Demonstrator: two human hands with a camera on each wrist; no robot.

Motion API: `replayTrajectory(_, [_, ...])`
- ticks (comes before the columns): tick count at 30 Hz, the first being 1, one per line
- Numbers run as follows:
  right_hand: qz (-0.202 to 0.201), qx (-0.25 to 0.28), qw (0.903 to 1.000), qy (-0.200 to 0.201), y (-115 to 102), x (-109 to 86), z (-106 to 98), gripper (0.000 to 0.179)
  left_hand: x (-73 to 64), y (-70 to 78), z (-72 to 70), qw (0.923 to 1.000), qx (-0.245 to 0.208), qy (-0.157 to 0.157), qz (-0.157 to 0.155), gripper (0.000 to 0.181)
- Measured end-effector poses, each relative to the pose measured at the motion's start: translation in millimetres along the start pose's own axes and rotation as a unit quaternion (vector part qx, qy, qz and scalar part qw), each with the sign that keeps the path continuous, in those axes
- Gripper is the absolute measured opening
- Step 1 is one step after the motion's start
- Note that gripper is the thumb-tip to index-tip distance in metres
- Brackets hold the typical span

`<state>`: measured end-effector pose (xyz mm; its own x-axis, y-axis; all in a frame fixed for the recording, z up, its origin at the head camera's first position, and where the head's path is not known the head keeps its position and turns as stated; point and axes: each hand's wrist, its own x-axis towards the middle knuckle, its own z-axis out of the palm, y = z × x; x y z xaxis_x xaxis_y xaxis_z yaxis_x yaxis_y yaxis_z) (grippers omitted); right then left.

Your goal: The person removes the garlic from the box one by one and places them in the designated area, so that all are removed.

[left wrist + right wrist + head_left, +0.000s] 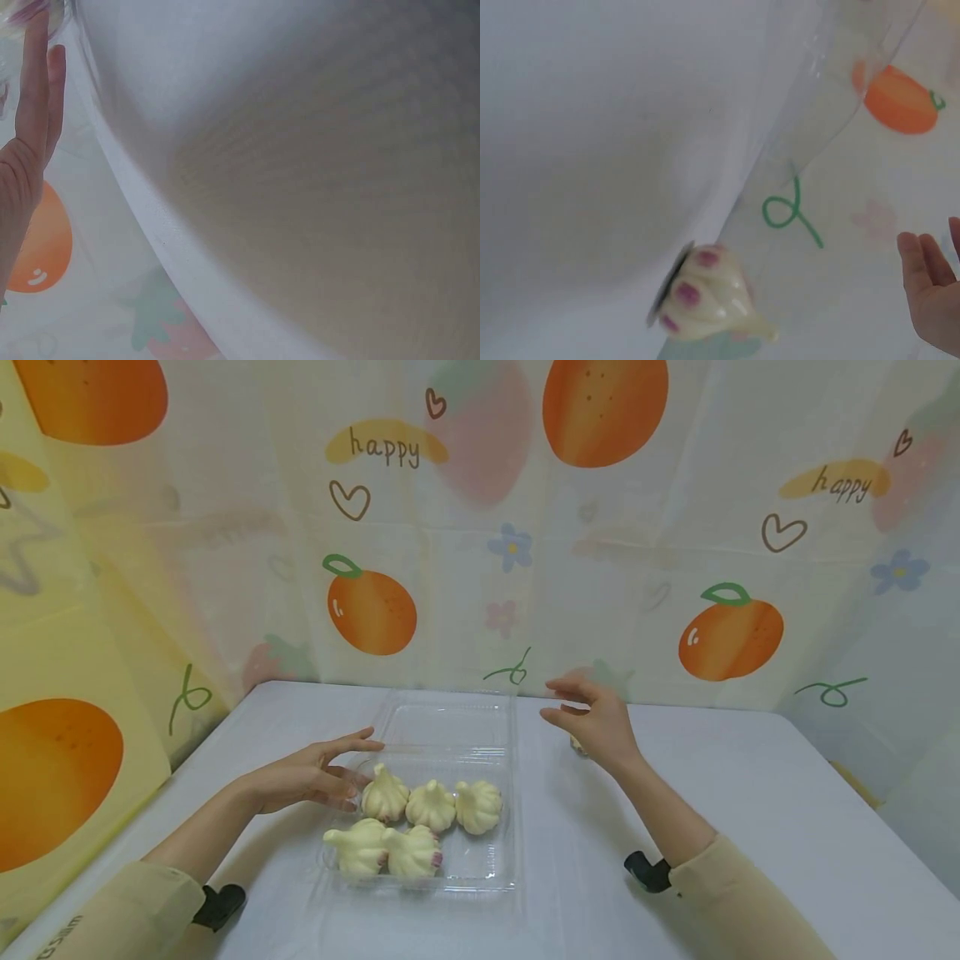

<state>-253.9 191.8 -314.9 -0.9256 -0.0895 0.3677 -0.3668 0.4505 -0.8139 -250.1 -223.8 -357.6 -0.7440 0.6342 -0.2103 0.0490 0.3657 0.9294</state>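
Five-bulb rows are not counted here; several pale garlic bulbs (431,806) lie in a clear plastic box (480,864), three behind and two in front. My left hand (311,772) rests at the box's left edge, fingers extended beside the back left bulb. In the left wrist view its straight fingers (34,90) reach up to a bulb at the corner. Over the table right of the box, my right hand (596,722) hovers with thumb and fingers apart, nothing between them. Another garlic bulb (709,294), purple-spotted, stands on the table apart from that hand, mostly hidden behind it in the head view.
The box's clear lid (450,725) lies folded back behind it, toward the wall. A white cloth covers the table (750,827). A curtain (465,593) printed with oranges hangs along the back edge, and a yellow one (82,635) at left.
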Motion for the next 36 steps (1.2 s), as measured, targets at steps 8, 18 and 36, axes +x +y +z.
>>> replayTrajectory(8, [-0.016, 0.018, 0.9982, -0.056, -18, -15.1, 24, 0.041, -0.1, -0.7, -0.1, 1.0, -0.007, -0.002, 0.004, 0.077])
replayTrajectory(18, [-0.051, 0.034, 0.9895, -0.131, -38, -36.8, 53, 0.039, -0.1, -1.4, 0.0, 1.0, -0.009, -0.002, 0.004, 0.077])
replayTrajectory(36, [-0.075, 0.065, 0.9692, -0.225, -58, -53.2, 82, 0.036, 0.5, -1.6, -0.3, 1.0, -0.009, -0.003, 0.002, 0.076])
